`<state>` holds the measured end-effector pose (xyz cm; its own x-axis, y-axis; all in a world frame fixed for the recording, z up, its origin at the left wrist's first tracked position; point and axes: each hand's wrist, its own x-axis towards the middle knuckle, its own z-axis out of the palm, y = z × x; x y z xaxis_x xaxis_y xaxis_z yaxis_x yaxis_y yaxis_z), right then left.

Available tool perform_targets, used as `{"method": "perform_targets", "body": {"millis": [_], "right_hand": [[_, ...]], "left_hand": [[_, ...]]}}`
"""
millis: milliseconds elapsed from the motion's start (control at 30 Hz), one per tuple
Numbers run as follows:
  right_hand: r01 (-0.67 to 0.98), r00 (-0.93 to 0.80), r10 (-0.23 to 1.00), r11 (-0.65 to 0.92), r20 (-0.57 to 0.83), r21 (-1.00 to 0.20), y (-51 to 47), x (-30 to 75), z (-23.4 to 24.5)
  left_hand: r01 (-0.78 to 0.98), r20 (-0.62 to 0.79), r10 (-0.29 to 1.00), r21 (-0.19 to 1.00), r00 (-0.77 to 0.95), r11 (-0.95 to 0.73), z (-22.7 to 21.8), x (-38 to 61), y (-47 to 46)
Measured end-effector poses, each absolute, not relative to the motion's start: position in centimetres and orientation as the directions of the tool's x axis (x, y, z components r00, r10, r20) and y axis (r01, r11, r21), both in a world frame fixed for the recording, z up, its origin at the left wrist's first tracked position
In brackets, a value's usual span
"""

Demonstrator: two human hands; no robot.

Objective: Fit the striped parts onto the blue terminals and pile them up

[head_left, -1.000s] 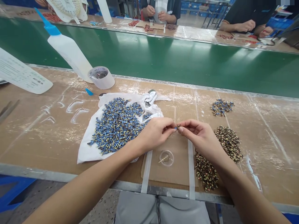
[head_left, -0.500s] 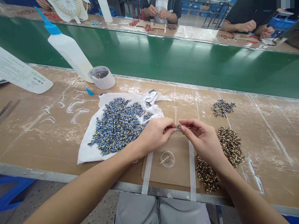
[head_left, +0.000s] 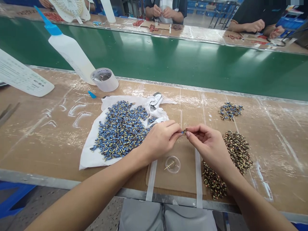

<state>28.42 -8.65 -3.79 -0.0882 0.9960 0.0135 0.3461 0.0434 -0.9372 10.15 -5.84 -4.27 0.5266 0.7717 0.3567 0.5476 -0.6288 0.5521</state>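
My left hand (head_left: 161, 138) pinches the blue end of a small blue, black and yellow piece (head_left: 183, 131). At its other end, the fingertips of my right hand (head_left: 207, 141) close on a dark, yellowish part. The piece is too small to name its kind. Left of my hands, a heap of blue and yellow pieces (head_left: 122, 131) lies on a white plastic sheet (head_left: 88, 157). Beside my right wrist is a pile of black, yellow and red pieces (head_left: 237, 150). Below my hands, a small clear cup (head_left: 172, 170) holds a thin stick.
A little cluster of blue-black pieces (head_left: 231, 111) lies at the right. At the left are a tape roll (head_left: 108, 84), a white bottle with blue nozzle (head_left: 72, 53) and a tilted labelled bottle (head_left: 24, 77). Beyond runs a green belt (head_left: 154, 61); co-workers' hands (head_left: 163, 12) are across it.
My hands stay together over the cardboard with the small piece between them. The fingers of both hands have shifted slightly in their grip. The piles look unchanged.
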Motion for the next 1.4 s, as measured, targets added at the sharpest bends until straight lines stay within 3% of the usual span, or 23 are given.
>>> {"method": "perform_targets", "body": {"millis": [467,833,1400], "right_hand": [[0.431,-0.219,0.975,0.129,0.036,-0.893,-8.7,28.7,-4.2],[0.407,-0.318,0.944,0.054,-0.086,-0.912,-8.4,28.9,-5.0],[0.383,-0.315,0.945,0.042,-0.088,-0.923,-8.4,28.8,-4.9]], "left_hand": [[0.554,0.236,0.781,0.589,0.578,-0.588,-3.9,9.8,-5.5],[0.554,0.028,0.789,0.696,0.614,-0.456,-3.7,9.9,-5.1],[0.542,0.034,0.796,0.714,0.605,-0.442,-4.0,10.1,-5.1]]}}
